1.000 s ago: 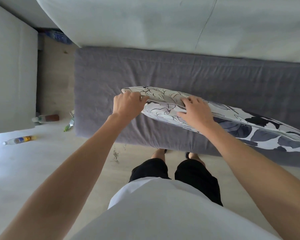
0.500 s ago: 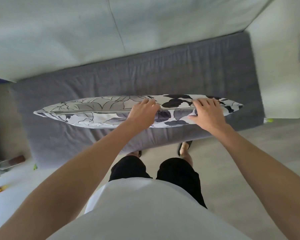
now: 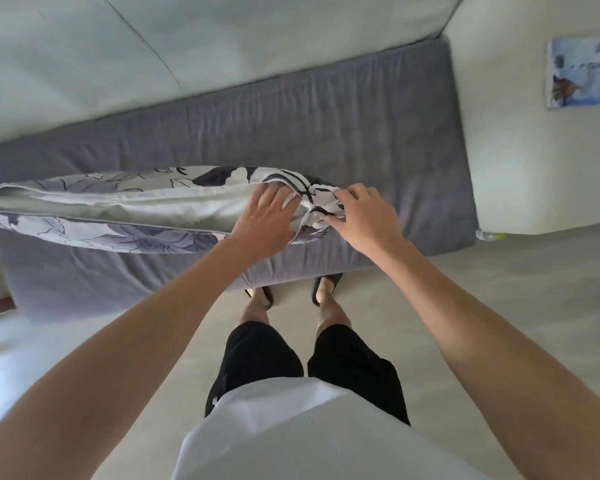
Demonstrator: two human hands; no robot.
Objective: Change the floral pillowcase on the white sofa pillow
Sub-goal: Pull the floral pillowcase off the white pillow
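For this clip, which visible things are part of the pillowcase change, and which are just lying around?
Part of the job:
floral pillowcase, opened along its edge
white pillow showing inside
left hand on the pillow
right hand pinching the pillowcase end
grey seat cushion under it

Lying about:
picture at upper right
bottle on the floor by the cushion corner
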